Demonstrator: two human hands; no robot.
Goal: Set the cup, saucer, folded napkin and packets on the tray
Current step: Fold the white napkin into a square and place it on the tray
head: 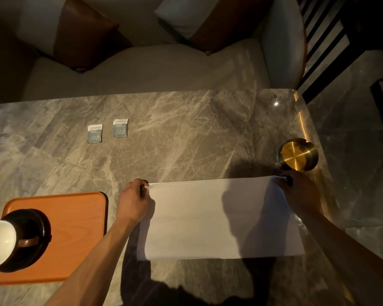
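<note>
Marble table [186, 133], brass ashtray [299, 154] just beyond right hand [301, 193]; both grips pinching napkin [219, 219] corners.

My white napkin [208, 217] lies spread flat on the marble. The white-lined cup [2, 241] sits on its dark saucer [39, 226] on the orange tray [75, 217]. Two packets [107, 130] lie side by side, well beyond.

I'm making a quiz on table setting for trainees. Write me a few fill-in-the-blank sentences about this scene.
1. The cup and saucer stand on the orange ____.
2. Both hands pinch the far corners of the white ____.
3. ____ packets lie on the marble table, off the tray.
4. The brass ashtray sits just beyond the ____ hand.

Missing words: tray; napkin; Two; right
</note>
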